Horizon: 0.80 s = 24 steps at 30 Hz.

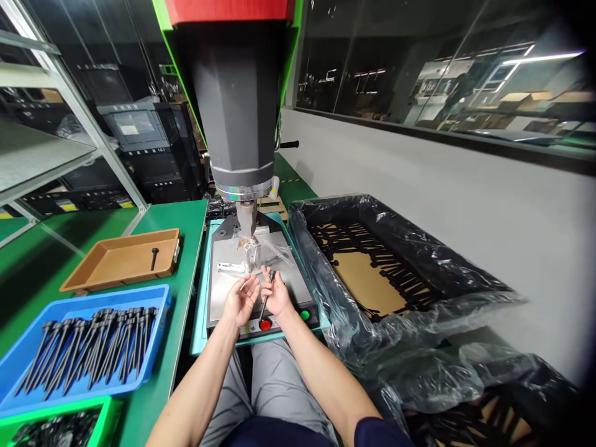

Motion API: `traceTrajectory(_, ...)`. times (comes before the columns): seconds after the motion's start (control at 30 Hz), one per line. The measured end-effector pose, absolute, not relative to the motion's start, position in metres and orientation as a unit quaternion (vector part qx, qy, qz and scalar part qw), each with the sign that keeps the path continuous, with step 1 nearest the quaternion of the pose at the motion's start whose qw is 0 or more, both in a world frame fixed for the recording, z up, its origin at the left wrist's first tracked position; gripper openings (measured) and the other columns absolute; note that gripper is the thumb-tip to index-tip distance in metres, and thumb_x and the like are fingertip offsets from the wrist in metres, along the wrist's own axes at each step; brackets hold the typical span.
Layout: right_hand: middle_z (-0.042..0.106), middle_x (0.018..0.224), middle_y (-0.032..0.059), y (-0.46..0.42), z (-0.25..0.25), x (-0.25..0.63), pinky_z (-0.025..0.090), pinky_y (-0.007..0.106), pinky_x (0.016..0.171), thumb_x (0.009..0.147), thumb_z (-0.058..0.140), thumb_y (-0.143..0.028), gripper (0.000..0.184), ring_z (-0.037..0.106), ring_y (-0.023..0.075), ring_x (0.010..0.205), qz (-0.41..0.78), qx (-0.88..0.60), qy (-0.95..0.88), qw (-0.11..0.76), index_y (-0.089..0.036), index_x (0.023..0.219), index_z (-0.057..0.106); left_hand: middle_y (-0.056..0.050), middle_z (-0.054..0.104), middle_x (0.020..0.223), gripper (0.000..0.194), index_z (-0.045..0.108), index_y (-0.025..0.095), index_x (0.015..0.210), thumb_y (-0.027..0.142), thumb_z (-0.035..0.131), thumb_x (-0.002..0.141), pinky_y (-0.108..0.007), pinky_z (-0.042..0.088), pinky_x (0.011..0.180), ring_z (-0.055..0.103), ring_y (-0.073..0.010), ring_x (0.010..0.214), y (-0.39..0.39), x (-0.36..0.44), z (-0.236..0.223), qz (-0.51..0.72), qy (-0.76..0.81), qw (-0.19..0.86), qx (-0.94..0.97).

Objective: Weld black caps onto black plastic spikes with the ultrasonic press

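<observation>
My right hand point(278, 297) is closed around a thin black rod with a thick head point(264, 304). The head sticks up past the fingers, and the rod slants down toward the red button point(265, 325). Close by on the left, my left hand point(241, 302) is palm up with loosely curled fingers apart, and nothing shows in it. Both hands are over the front of a metal work plate point(223, 290). Just beyond them stands a small fixture point(252, 253) with clear plastic about it, beneath the metal horn point(246, 218) of a press-like machine. A white piece point(231, 267) lies to its left.
On the left bench, a brown tray point(105, 264) holds one black rod; a blue tray point(161, 335) holds many. A green bin point(109, 413) contains small black parts. To the right, a plastic-lined box point(305, 233) has rods around cardboard. A green button point(305, 315) is at the plate's right corner.
</observation>
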State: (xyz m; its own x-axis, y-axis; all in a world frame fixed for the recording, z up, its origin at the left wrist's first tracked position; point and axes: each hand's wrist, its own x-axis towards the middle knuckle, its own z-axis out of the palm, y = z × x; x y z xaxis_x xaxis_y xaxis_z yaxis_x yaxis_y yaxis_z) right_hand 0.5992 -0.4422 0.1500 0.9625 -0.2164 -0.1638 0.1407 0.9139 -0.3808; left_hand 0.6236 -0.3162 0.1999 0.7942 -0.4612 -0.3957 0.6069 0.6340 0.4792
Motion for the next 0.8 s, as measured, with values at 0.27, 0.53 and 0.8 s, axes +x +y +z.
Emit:
traceTrajectory(0.27, 0.059, 0.125, -0.0015, -0.47, 0.154, 0.592, 0.031, 0.013, 0.035, 0.088, 0.058, -0.044, 0.018, 0.042, 0.004, 0.05, -0.135, -0.261, 0.117, 0.949, -0.029, 0.097, 0.065, -0.012, 0.069, 0.108, 0.014, 0.065, 0.018, 0.098, 0.017, 0.058, 0.085, -0.035, 0.058, 0.082, 0.067, -0.0233, 0.103, -0.326, 0.64, 0.191, -0.253, 0.126, 0.936, 0.209)
traceTrajectory(0.53, 0.063, 0.121, -0.0019, -0.512, 0.179, 0.598, 0.032, 0.013, 0.036, 0.082, 0.066, -0.042, 0.018, 0.049, 0.0042, 0.054, -0.194, -0.329, 0.121, 0.916, -0.028, 0.093, 0.068, -0.004, 0.07, 0.081, 0.015, 0.065, 0.014, 0.091, 0.006, 0.053, 0.086, -0.018, 0.056, 0.074, 0.07, -0.0111, 0.083, -0.3, 0.662, 0.202, -0.121, 0.158, 0.957, 0.21)
traceTrajectory(0.8, 0.061, 0.125, 0.0004, -0.501, 0.176, 0.595, 0.034, 0.013, 0.037, 0.076, 0.072, -0.047, 0.028, 0.052, 0.0051, 0.058, -0.214, -0.364, 0.124, 0.898, -0.027, 0.096, 0.07, -0.005, 0.071, 0.085, 0.015, 0.062, 0.016, 0.085, 0.007, 0.05, 0.086, -0.019, 0.056, 0.08, 0.069, -0.0125, 0.09, -0.294, 0.657, 0.196, -0.093, 0.164, 0.964, 0.188)
